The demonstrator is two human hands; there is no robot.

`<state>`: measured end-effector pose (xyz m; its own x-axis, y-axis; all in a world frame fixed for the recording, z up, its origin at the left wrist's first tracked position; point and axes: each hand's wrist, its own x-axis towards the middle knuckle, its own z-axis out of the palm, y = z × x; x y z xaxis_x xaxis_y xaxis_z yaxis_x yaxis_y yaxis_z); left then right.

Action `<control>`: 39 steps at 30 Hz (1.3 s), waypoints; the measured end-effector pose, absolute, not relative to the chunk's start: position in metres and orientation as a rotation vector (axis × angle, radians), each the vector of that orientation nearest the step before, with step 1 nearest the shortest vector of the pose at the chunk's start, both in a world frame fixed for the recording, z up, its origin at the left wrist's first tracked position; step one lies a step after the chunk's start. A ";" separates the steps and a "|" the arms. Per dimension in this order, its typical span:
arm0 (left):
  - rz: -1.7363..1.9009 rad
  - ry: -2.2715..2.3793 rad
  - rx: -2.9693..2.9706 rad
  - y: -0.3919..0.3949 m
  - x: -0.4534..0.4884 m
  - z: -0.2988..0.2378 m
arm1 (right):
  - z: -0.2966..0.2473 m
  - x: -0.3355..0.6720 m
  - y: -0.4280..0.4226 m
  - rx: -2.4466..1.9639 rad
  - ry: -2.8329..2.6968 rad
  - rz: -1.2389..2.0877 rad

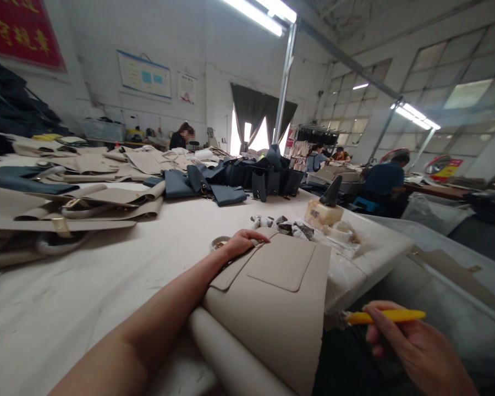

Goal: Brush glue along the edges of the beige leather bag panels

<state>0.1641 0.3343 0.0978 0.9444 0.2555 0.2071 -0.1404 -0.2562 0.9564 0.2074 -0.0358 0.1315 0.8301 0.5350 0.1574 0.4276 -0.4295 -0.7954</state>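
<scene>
A curled beige leather bag panel (268, 324) is steadied flat beneath the open left hand (241, 245), while a slim yellow plastic marker (385, 316) is pinched in the right hand (408, 346), just off the panel's edge.

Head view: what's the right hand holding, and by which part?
The right hand holds a yellow pen by its barrel, nearer the tip end.

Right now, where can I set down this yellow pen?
Bare white table cover lies between your left hand and the folded beige leather bag panels. Crowded: navy leather pieces ahead, crumpled scraps nearer.
</scene>
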 end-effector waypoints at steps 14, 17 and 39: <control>0.379 0.128 1.798 0.330 0.160 0.101 | 0.113 0.206 -0.036 -2.032 -0.685 0.129; 0.369 0.163 1.797 0.326 0.155 0.105 | 0.108 0.188 -0.043 -2.002 -0.706 0.187; 0.388 0.132 1.765 0.331 0.161 0.101 | 0.107 0.182 -0.053 -2.070 -0.749 0.196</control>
